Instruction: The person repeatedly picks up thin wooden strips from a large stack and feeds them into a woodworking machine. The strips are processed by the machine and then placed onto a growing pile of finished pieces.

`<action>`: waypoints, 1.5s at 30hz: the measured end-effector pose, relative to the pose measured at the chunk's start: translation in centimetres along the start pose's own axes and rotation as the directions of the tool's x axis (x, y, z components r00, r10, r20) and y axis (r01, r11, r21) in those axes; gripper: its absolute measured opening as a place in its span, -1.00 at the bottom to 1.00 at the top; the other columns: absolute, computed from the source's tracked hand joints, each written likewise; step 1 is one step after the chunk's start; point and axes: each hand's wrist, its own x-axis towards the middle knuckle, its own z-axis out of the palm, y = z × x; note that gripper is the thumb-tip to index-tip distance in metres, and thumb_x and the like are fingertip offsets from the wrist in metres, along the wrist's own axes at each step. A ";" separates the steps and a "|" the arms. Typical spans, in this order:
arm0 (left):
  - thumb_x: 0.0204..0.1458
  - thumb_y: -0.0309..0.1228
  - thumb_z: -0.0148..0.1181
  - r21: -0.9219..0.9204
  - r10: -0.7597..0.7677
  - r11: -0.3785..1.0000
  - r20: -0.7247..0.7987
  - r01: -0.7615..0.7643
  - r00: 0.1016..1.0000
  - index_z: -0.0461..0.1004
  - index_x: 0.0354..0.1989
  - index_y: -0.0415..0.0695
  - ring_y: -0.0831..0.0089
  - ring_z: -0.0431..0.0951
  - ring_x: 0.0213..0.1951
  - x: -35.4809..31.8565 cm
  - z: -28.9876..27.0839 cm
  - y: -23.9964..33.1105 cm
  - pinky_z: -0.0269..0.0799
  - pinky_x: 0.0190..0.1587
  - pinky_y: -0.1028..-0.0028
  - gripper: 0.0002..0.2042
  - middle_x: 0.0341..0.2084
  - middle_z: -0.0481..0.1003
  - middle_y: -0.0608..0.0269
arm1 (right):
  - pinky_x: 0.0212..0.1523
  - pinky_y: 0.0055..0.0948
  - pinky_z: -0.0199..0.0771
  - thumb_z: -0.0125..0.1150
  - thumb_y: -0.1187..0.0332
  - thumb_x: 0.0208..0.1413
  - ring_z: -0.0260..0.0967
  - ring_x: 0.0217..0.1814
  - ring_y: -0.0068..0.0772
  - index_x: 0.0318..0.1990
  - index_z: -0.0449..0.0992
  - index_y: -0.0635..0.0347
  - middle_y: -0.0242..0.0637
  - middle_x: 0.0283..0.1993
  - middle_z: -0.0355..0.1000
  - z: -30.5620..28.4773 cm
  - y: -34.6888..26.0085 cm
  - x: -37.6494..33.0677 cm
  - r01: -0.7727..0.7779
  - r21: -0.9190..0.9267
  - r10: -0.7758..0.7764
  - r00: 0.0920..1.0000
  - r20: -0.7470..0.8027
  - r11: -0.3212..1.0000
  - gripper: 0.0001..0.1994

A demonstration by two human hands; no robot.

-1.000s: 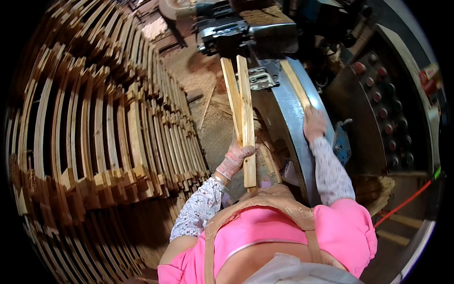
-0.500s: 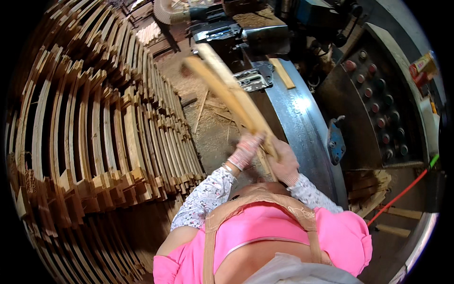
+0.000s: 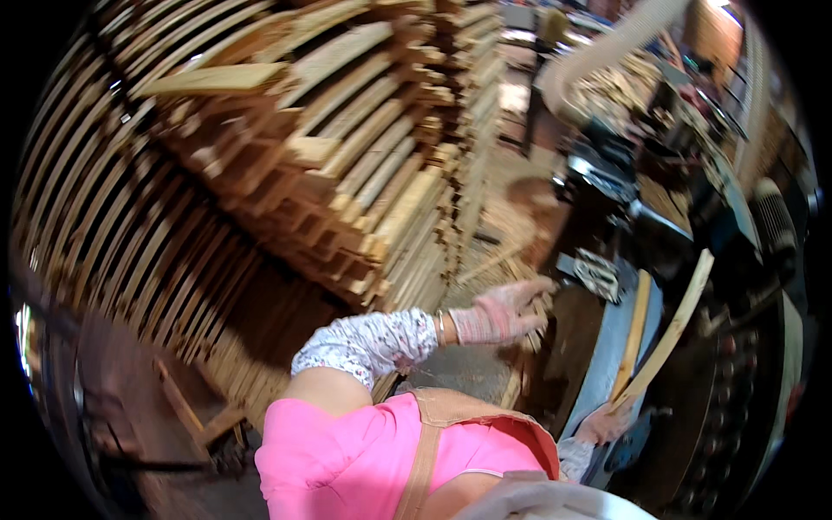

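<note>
My left hand (image 3: 501,315), in a pale glove with a reddish knitted cuff, reaches out over the gap between the wood stack and the machine. Its fingers are stretched out and nothing shows in them. At the right, my gloved right hand (image 3: 607,422) grips the lower end of a curved wooden strip (image 3: 674,334), which slants up and away. A second wooden strip (image 3: 633,329) runs along the blue-grey metal machine table (image 3: 598,357), its near end close to that hand. Whether the hand also holds this one I cannot tell.
Tall stacks of curved wooden strips (image 3: 368,143) fill the left. Beyond the table stand machine parts (image 3: 602,178) and a thick ribbed hose (image 3: 620,43). A panel of round buttons (image 3: 726,416) is at the right. Wood scraps and sawdust (image 3: 511,227) cover part of the floor.
The view has swung left. My hands, together on two wooden strips before, are now apart. My left hand has let go, while my right hand has carried a strip to the right over the table.
</note>
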 end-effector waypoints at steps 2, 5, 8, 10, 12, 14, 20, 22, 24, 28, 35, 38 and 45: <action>0.10 -0.33 0.44 0.091 0.300 0.953 -0.204 -0.287 0.932 0.19 0.48 -0.29 0.03 0.37 0.39 -0.8 -6.6 2.8 0.27 0.45 0.17 -0.21 0.34 0.39 -0.10 | 0.26 0.01 0.41 0.11 0.07 0.35 0.40 0.28 0.08 0.56 0.14 -0.08 -0.07 0.28 0.44 6.4 -4.3 6.7 0.030 0.112 -0.037 0.998 0.057 0.993 -0.33; 0.13 -0.38 0.40 0.752 0.733 0.465 -0.029 -0.468 0.680 0.22 0.46 -0.25 0.07 0.38 0.37 -1.8 -17.2 13.0 0.26 0.47 0.20 -0.27 0.34 0.37 -0.07 | 0.18 -0.05 0.51 0.10 0.00 0.35 0.43 0.27 -0.04 0.56 0.14 -0.33 -0.18 0.30 0.44 6.5 -9.3 12.5 -0.069 -0.012 0.069 0.964 0.255 0.998 -0.35; 0.19 -0.17 0.36 0.960 0.897 0.059 0.069 -0.273 0.437 0.28 0.45 -0.18 0.19 0.48 0.30 -4.1 -25.5 19.4 0.46 0.32 0.18 -0.30 0.27 0.48 0.02 | 0.18 0.00 0.51 0.13 0.01 0.33 0.47 0.21 0.04 0.53 0.22 -0.27 -0.11 0.20 0.51 7.3 -9.6 13.0 -0.052 0.109 0.030 0.980 0.197 0.993 -0.37; 0.23 -0.17 0.30 0.983 0.906 -0.142 0.175 -0.112 0.384 0.25 0.48 -0.14 0.25 0.47 0.32 -6.6 -30.4 21.6 0.52 0.28 0.23 -0.32 0.33 0.42 0.06 | 0.18 0.03 0.50 0.15 0.03 0.32 0.49 0.17 0.08 0.50 0.27 -0.24 -0.04 0.14 0.54 3.2 -10.1 11.2 -0.142 0.196 0.072 0.942 0.328 0.970 -0.39; 0.27 -0.21 0.25 0.956 0.806 -0.287 0.203 0.068 0.556 0.22 0.50 -0.11 0.20 0.42 0.35 -10.0 -32.8 24.3 0.49 0.31 0.26 -0.35 0.38 0.36 0.06 | 0.16 0.07 0.49 0.15 0.07 0.31 0.50 0.12 0.16 0.47 0.33 -0.13 0.06 0.05 0.56 -4.1 -9.6 6.8 -0.132 0.109 0.073 0.902 0.426 0.985 -0.42; 0.31 -0.20 0.17 0.919 0.737 -0.380 0.233 0.104 0.635 0.22 0.50 -0.09 0.13 0.38 0.38 -10.7 -34.2 25.4 0.48 0.33 0.24 -0.39 0.39 0.33 0.07 | 0.13 0.06 0.49 0.15 0.13 0.31 0.49 0.09 0.20 0.43 0.37 -0.03 0.06 0.01 0.55 -0.9 -1.1 1.3 -0.004 0.147 -0.034 0.966 0.254 0.989 -0.45; 0.08 -0.56 0.32 0.877 0.788 -0.371 0.123 0.307 0.603 0.25 0.48 -0.13 0.12 0.51 0.23 -12.8 -35.4 25.8 0.56 0.26 0.29 -0.28 0.30 0.41 0.02 | 0.07 0.05 0.49 0.14 0.20 0.31 0.49 0.04 0.18 0.25 0.52 0.02 0.03 -0.03 0.55 -9.5 8.9 -7.7 0.233 0.102 -0.252 0.932 0.262 0.967 -0.61; 0.08 -0.55 0.33 0.914 0.771 -0.203 -0.072 0.351 0.633 0.30 0.45 -0.15 0.14 0.55 0.19 -12.7 -36.5 24.7 0.56 0.26 0.29 -0.31 0.23 0.47 0.02 | 0.06 0.04 0.49 0.15 0.21 0.31 0.49 0.04 0.18 0.23 0.52 0.00 0.02 -0.03 0.55 -8.7 9.9 -7.6 0.307 0.105 -0.322 0.929 0.183 0.946 -0.62; 0.08 -0.50 0.37 0.894 0.673 -0.029 -0.313 0.447 0.670 0.44 0.34 -0.18 0.20 0.60 0.11 -12.8 -37.6 23.8 0.58 0.22 0.30 -0.42 0.08 0.60 0.03 | 0.04 0.04 0.50 0.15 0.21 0.30 0.49 0.04 0.17 0.22 0.52 -0.03 0.01 -0.04 0.55 -7.3 8.6 -5.9 0.366 0.114 -0.377 0.921 0.100 0.924 -0.64; 0.14 -0.35 0.38 0.920 0.784 -0.095 -0.166 0.380 0.598 0.55 0.21 0.07 0.20 0.70 -0.12 -13.2 -38.1 25.9 0.59 -0.01 0.24 -0.58 -0.12 0.68 0.21 | 0.11 0.01 0.45 0.15 0.20 0.30 0.46 0.07 0.11 0.07 0.57 0.00 -0.05 -0.06 0.55 -2.0 0.8 1.3 0.364 0.137 -0.375 0.925 0.060 0.921 -0.73; 0.29 -0.24 0.17 0.887 0.744 -0.458 0.348 0.057 0.570 0.51 0.13 -0.09 0.35 0.63 -0.14 -7.3 -27.7 26.3 0.57 -0.24 0.38 -0.68 -0.11 0.56 0.19 | 0.18 -0.02 0.47 0.11 0.07 0.33 0.50 0.12 0.07 0.22 0.59 0.04 -0.07 -0.01 0.61 2.8 -10.4 12.5 0.112 0.259 -0.199 0.919 0.339 0.959 -0.58; 0.27 -0.24 0.14 0.907 0.728 -0.393 0.409 -0.153 0.551 0.52 0.00 -0.14 0.34 0.60 -0.32 -4.1 -17.6 24.3 0.50 -0.45 0.41 -0.73 -0.27 0.53 0.12 | 0.25 -0.24 0.47 0.05 0.07 0.46 0.48 0.28 -0.23 0.44 0.30 0.32 -0.03 0.34 0.47 -0.9 -22.1 15.0 -0.326 0.945 -0.640 0.728 0.247 -0.006 -0.42; 0.16 -0.29 0.22 0.561 0.393 -0.283 0.808 -0.778 0.440 0.54 -0.18 -0.15 0.14 0.64 -0.16 -0.7 -11.7 18.5 0.60 -0.16 0.16 -0.80 -0.29 0.54 0.09 | -0.22 -0.51 0.58 0.11 0.07 0.47 0.52 -0.20 -0.54 0.22 0.48 0.24 -0.27 -0.09 0.59 -20.6 -34.8 10.1 -0.735 0.571 -0.814 0.550 0.187 -0.366 -0.58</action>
